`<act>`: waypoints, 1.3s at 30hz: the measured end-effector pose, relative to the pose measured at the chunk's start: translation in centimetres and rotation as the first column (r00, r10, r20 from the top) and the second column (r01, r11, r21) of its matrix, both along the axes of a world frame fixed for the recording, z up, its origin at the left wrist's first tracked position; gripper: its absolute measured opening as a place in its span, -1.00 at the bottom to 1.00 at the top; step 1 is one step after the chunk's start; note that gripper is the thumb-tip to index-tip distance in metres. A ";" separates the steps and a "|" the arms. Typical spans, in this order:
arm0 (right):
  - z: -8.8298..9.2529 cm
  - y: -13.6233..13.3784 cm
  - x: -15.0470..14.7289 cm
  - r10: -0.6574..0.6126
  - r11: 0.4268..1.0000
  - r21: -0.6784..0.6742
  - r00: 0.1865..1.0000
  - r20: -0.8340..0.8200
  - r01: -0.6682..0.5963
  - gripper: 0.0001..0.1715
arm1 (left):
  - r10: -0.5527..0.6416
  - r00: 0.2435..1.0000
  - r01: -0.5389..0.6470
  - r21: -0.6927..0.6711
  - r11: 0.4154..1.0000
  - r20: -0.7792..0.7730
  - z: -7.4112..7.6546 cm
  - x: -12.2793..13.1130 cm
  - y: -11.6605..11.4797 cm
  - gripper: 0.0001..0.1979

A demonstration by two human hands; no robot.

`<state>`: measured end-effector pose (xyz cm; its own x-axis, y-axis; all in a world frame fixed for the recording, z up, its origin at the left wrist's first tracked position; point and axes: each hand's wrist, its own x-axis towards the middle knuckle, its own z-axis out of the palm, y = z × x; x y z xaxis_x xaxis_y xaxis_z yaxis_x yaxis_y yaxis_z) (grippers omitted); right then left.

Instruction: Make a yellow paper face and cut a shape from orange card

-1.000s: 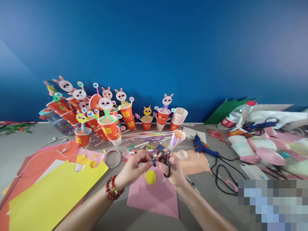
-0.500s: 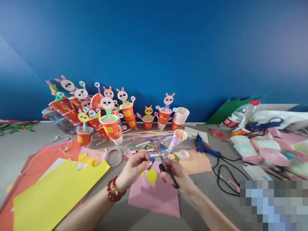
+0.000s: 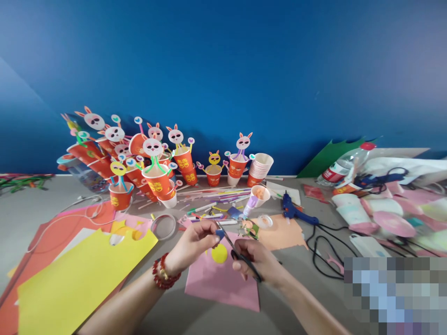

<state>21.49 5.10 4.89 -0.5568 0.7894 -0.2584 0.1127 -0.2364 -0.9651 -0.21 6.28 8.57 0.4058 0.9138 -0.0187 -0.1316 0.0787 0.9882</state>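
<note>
A small piece of blue paper (image 3: 220, 234) is pinched between the thumb and fingers of my left hand (image 3: 196, 244). My right hand (image 3: 257, 260) grips black-handled scissors (image 3: 251, 270), and their blades point up and left, right at the blue piece. Whether the blades touch it is hard to make out. Below the two hands, a yellow paper disc (image 3: 219, 254) rests on a pink sheet (image 3: 223, 293). Part of the pink sheet's upper end is hidden by my hands.
Left lies a cut yellow sheet (image 3: 84, 284), with a tape roll (image 3: 164, 226) beside it. Decorated red cups (image 3: 156, 179) with rabbit faces line the back, near a cup stack (image 3: 260, 168). A blue glue gun (image 3: 296, 211) with a black cord and a bottle (image 3: 344, 167) are right.
The scissors have swung from nearly upright to leaning left, bringing the blade tips to the blue paper. My left hand has stayed almost in place; the view has shifted slightly.
</note>
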 end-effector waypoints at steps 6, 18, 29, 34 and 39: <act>0.0 0.0 0.1 0.015 1.000 -0.005 1.000 0.010 -0.015 -0.35 | -0.034 0.999 0.034 -0.007 0.999 0.003 0.1 -0.1 0.1 -0.71; 0.3 0.4 0.2 0.049 0.997 0.063 0.999 0.021 -0.050 -0.27 | -0.028 1.000 0.028 -0.009 1.000 -0.006 0.3 -0.1 0.2 -0.68; 0.0 0.7 0.5 0.013 0.995 0.097 0.999 0.032 -0.016 -0.28 | -0.022 1.000 0.022 -0.057 0.998 -0.002 0.0 -0.4 0.3 -0.67; 0.4 0.8 0.5 0.004 0.998 0.066 0.999 0.038 -0.006 -0.24 | -0.031 0.999 0.030 -0.047 0.998 -0.017 -0.1 -0.5 0.3 -0.66; 0.6 0.9 0.6 0.005 0.996 0.086 0.999 0.046 -0.009 -0.23 | -0.037 0.999 0.036 -0.020 0.999 -0.031 -0.1 -0.7 0.3 -0.67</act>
